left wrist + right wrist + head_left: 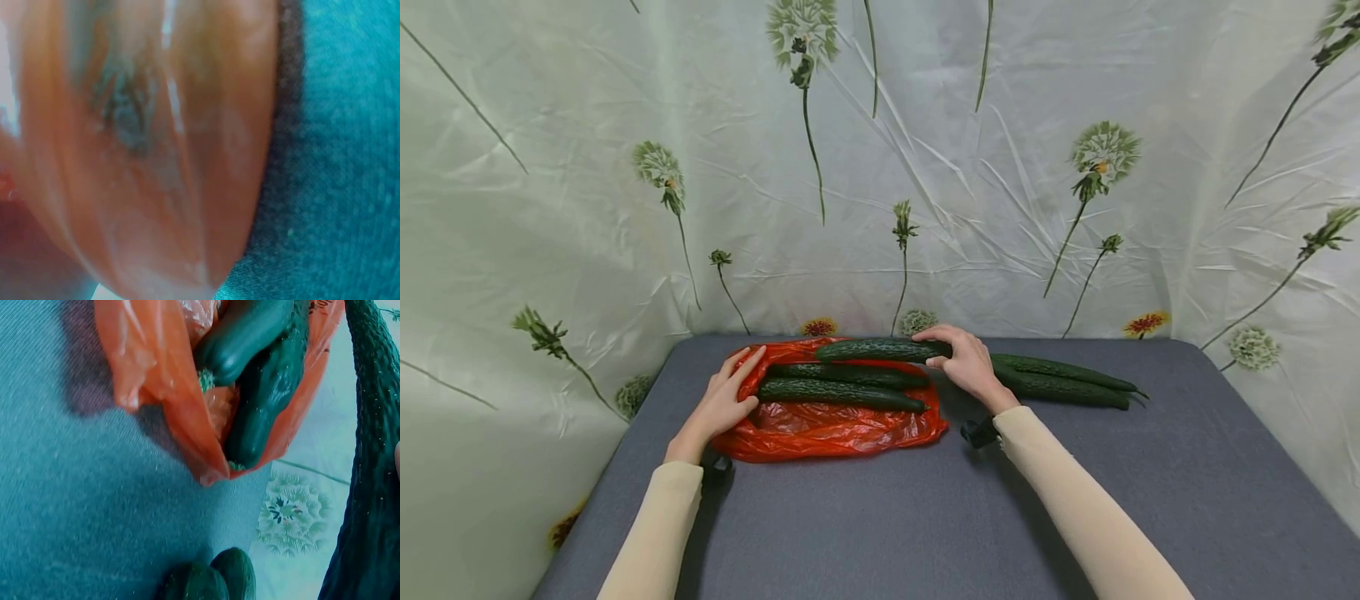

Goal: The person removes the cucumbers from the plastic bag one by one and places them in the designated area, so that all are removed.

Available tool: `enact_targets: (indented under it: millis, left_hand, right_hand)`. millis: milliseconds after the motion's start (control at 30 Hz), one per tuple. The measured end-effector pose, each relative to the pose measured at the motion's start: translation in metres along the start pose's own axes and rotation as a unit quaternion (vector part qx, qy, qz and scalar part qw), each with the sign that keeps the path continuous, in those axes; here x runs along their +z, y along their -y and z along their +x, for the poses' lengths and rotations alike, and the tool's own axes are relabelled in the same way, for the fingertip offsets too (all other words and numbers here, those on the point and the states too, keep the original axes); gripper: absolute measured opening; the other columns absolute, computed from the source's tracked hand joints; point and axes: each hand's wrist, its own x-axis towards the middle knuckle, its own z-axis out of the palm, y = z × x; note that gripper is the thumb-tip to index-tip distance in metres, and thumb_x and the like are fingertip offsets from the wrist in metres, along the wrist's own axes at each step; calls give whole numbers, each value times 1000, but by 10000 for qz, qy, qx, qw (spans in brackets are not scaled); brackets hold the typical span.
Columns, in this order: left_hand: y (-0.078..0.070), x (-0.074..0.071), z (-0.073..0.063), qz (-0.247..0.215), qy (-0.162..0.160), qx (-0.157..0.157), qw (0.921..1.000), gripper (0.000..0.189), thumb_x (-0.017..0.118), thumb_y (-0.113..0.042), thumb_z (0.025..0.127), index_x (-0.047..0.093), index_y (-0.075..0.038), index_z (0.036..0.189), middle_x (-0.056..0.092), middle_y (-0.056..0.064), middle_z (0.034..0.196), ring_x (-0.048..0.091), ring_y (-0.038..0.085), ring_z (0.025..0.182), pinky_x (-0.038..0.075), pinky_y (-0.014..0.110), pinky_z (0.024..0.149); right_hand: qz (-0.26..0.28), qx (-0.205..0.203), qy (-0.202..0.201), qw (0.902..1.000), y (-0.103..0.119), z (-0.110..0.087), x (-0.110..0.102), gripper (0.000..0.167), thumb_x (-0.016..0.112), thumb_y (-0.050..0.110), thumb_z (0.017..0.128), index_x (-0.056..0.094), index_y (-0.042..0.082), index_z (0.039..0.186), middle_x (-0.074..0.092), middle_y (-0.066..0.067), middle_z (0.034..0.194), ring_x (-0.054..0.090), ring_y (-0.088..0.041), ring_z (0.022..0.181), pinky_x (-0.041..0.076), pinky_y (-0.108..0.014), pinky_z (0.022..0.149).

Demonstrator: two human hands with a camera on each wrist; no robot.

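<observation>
Far left: left sleeve (651, 529) slants up from the near edge of the grey table (865, 533). Left hand (722, 406) at the left side of the red bag (842, 443), fingers stretched and spread along the plastic, thumb apart toward the mouth. Left wrist view mostly blurred film, so how firmly the fingertips bear on it I can't say. Bag: thin, light, limp, likely slippery and easily torn; best held by the rim, with a broad, gentle touch.

Inside the bag: two bagged cucumbers (842, 393), side by side, lying lengthwise, partly over the red plastic. Weight probably enough to pin the bag down.

Above its far edge: the held cucumber (872, 349), roughly level, left end toward the bag. Long, stiff, bumpy skin; should be moderately heavy and grip well if dry, though it could snap under bending. Taken near its right end, so expect the far end to dip; a hold nearer the middle would balance better.

Right hand (966, 367): palm downward, thumb and fingers gripping that cucumber. Right sleeve (1082, 500) runs in from lower right.

Far right: the loose cucumbers (1063, 389), two together on the table, just beyond the right hand, thin ends pointing right. Middle looks the sound place to lift each.
</observation>
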Motion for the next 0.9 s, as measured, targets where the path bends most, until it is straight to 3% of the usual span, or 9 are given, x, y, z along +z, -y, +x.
enact_targets:
  millis: [200,433,900]
  left_hand:
    - [1,0,-1,9,34,1,10000,78,56,-4,84,23,-15,154,14,24,152,22,59,124,24,71,92]
    - [4,4,0,19,51,25,10000,78,55,-5,84,22,-15,154,13,23,153,22,59,123,24,71,92]
    - [1,2,0,36,45,36,10000,77,55,-6,84,22,-14,154,15,23,152,26,58,121,26,71,91]
  right_hand:
    - [52,38,-14,10000,-5,-4,-6,38,70,4,83,69,17,118,60,-3,126,58,-29,106,26,-31,47]
    - [-38,140,-84,9999,-9,-11,-10,37,71,5,83,70,19,116,61,-3,122,56,-28,113,39,-34,55]
    - [-157,116,-140,9997,-23,-25,-23,35,71,5,82,70,17,115,62,-5,122,55,-30,114,45,-39,66]
